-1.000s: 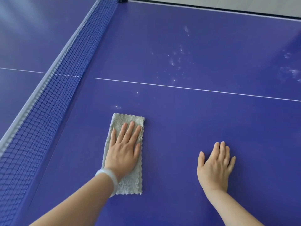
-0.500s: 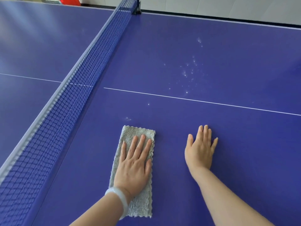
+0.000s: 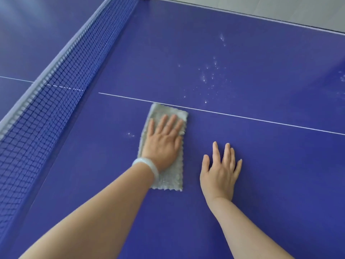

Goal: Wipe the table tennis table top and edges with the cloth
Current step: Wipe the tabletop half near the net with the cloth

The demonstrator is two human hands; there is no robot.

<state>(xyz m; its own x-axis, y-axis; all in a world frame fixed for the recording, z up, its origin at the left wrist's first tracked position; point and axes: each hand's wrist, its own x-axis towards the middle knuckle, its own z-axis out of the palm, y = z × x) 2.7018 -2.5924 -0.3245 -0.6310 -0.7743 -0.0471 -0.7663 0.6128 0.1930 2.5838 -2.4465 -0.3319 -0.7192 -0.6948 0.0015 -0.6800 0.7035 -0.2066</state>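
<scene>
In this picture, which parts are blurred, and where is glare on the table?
Head view: the left hand and cloth look motion-blurred; the right hand is sharper; pale glare lies on the table top beyond the net.

Soft, even daylight is falling across the blue table top [image 3: 270, 174], laying only faint shadows close around the right hand [image 3: 220, 172]. A pale sheen is washing out the surface past the net [image 3: 46, 101], far up and left of the left hand [image 3: 162, 144], and a weaker one is showing far to the right of the right hand. Motion is smearing the left hand and the grey cloth [image 3: 168, 181] beneath it, while the right hand is reading sharp. White specks [image 3: 209, 75] ahead of the fingertips are glinting. The wide lens is bowing the net and the white line [image 3: 242, 116].
</scene>
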